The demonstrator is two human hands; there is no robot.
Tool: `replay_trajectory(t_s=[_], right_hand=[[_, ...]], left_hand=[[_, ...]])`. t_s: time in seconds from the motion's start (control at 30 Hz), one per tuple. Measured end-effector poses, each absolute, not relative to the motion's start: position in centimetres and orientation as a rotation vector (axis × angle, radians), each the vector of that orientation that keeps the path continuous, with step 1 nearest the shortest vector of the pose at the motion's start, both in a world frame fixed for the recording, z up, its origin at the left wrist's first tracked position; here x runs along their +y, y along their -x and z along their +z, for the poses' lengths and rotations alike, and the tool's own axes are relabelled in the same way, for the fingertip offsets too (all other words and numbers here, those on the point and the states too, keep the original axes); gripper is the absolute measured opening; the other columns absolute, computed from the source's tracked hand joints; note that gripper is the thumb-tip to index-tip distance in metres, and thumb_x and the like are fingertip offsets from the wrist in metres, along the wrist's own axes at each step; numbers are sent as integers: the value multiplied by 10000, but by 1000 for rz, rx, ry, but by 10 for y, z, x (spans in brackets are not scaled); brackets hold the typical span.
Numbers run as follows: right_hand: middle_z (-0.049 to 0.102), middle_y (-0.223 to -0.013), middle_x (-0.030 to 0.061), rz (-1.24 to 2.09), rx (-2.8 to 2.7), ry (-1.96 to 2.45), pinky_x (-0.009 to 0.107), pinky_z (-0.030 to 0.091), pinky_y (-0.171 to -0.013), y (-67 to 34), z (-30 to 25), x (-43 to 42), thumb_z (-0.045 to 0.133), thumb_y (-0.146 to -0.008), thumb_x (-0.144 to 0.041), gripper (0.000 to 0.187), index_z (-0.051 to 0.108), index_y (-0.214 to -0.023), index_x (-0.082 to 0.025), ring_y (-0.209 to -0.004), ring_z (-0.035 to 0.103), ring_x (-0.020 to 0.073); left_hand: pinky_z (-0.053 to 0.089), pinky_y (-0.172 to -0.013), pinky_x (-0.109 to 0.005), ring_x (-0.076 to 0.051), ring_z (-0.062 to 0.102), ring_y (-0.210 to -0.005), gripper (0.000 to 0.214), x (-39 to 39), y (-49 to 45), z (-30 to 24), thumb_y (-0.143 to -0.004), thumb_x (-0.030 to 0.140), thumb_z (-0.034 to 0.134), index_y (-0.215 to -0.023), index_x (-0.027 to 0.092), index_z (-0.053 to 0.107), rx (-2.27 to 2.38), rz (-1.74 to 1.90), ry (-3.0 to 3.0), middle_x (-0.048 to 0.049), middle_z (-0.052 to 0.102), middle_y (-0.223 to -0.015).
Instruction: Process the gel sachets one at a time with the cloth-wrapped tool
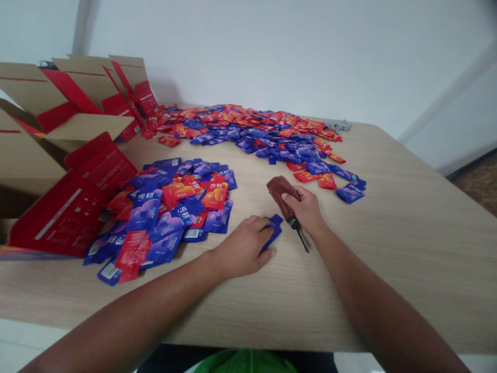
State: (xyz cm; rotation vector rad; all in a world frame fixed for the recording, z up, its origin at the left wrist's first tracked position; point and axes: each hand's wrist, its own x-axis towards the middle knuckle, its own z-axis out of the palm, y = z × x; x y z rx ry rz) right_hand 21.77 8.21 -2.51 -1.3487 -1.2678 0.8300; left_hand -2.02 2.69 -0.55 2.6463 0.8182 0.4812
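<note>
My left hand is closed over a blue sachet at the middle of the table; the fingers cover much of it. In my right hand is a folded brown umbrella with a short black handle, and its dark wrist strap hangs down toward me. A small gap separates the umbrella from the blue sachet. Left of my left hand lies a loose heap of blue and red sachets, some showing fruit pictures and barcodes.
Open red and brown cardboard boxes stand along the left side, flaps up. Across the back of the wooden table stretches a long pile of red and blue sachets. Grey cloth lies at its right end, before a white wall.
</note>
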Motion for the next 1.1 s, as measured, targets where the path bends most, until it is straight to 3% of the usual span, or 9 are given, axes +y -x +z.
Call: replay_trajectory(t_s=[0.13,0.27,0.37,0.47,0.67,0.87,1.1], right_hand=[[766,-830,6,774,-1306,1358,306,516,-651,-216,-26,81,778,-842,-478,357,788,-1049,-187,-709,658,199],[780,-866,14,638,-1380,1356,319,548,-688,-211,-23,74,764,-858,-448,332,793,-1073,-196,-737,675,208],[804,-946,24,566,-1460,1336,337,573,-742,-206,-19,68,744,-879,-409,310,791,-1113,-212,-795,705,222],[818,-1005,30,540,-1583,1304,350,591,-782,-202,-17,62,733,-885,-379,303,781,-1142,-226,-856,734,239],[829,-1095,31,521,-1724,1245,373,609,-866,-197,-15,55,712,-891,-314,332,763,-1213,-255,-949,769,255],[805,-1246,67,519,-1855,1328,462,592,-1018,-198,-22,60,715,-895,-314,439,720,-1331,-254,-1112,765,294],[787,-1299,48,544,-2056,1137,449,581,-1055,-198,-16,57,699,-846,-222,489,720,-1329,-291,-1166,749,285]], left_hand=[[491,-1186,-459,-312,578,-1365,351,32,14,-13,-1010,285,682,-1340,163,663,830,581,-2616,-158,633,-1464],[532,-1062,-500,-327,606,-1221,265,33,19,-4,-1002,369,689,-1183,178,717,1022,646,-2611,-139,677,-1300],[541,-1002,-498,-328,604,-1152,212,29,22,2,-936,272,688,-1119,178,738,1094,556,-2642,-140,667,-1228],[532,-1025,-511,-330,599,-1147,261,27,21,-1,-938,250,676,-1182,183,742,1128,481,-2644,-145,659,-1227],[521,-1075,-514,-329,603,-1171,336,25,15,-3,-1021,423,677,-1231,167,733,1173,486,-2556,-150,667,-1216],[528,-1091,-453,-301,613,-1182,178,20,15,-1,-985,246,645,-1112,154,730,1031,554,-2568,-137,679,-1174],[545,-1028,-468,-291,608,-1123,154,24,18,-8,-998,284,663,-1069,198,769,1000,576,-2588,-113,657,-1118]])
